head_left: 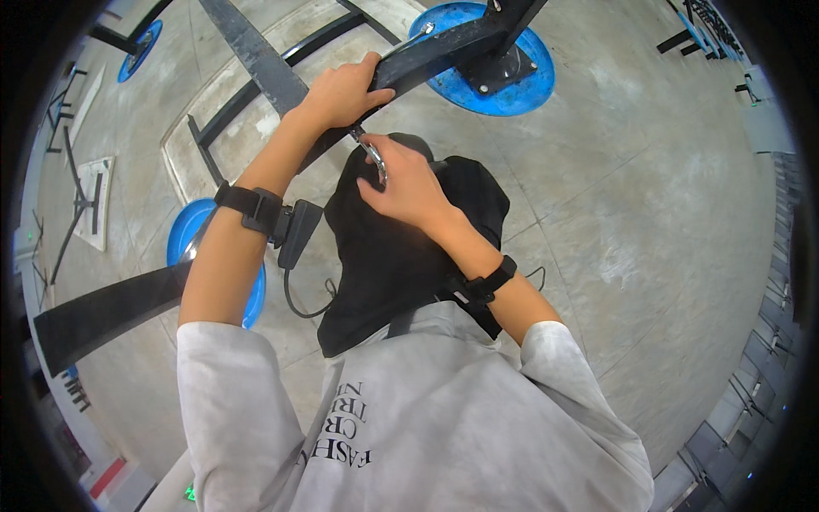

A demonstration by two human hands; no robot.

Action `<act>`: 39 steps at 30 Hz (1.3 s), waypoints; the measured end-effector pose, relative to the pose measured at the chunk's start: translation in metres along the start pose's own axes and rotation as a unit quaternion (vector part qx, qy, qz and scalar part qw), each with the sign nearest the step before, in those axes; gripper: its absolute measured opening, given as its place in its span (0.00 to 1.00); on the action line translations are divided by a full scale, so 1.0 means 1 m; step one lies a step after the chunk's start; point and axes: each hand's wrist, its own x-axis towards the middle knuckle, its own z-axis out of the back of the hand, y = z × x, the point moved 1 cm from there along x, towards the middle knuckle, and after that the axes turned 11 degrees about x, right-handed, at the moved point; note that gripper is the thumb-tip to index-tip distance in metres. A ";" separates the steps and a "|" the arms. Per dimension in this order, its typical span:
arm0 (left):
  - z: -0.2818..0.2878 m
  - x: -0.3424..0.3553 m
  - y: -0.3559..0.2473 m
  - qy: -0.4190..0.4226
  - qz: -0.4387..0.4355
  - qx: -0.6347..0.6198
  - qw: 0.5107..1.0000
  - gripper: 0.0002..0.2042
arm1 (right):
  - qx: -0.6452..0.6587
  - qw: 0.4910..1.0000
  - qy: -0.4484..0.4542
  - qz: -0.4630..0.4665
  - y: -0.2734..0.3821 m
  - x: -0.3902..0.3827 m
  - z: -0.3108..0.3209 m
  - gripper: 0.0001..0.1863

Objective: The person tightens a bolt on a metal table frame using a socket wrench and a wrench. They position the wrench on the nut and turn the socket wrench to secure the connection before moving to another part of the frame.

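A long black metal beam [444,53] runs slantwise across the upper middle, above my knees. My left hand [339,96] is wrapped over it, thumb on the near face and fingers over the far side. A slim shiny tool, looking like a wrench [414,39], lies along the beam's far edge by my left fingertips; whether they hold it is hidden. Just below the beam, my right hand [408,181] is closed around another shiny metal wrench [375,162]. Its upper end meets the beam's underside, near my left hand; the exact contact is hidden.
Blue round discs stand under the frame, one at the top with a bolted black plate [495,72], another at left [192,226]. A wide black bar [115,311] juts in at left. More black frame parts [247,47] lie beyond my left hand on the concrete floor [631,222].
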 end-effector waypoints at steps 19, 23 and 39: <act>0.006 -0.003 -0.002 -0.009 -0.006 -0.025 1.000 0.29 | 0.567 0.784 -0.118 -0.224 0.013 -0.019 0.021 0.21; 0.006 0.003 -0.002 0.015 -0.018 -0.019 1.000 0.29 | 0.668 0.637 -0.210 -0.322 0.008 -0.015 0.012 0.15; 0.003 0.004 0.003 0.001 -0.028 -0.025 0.999 0.31 | 0.857 0.277 -0.226 -0.371 -0.004 -0.005 -0.028 0.07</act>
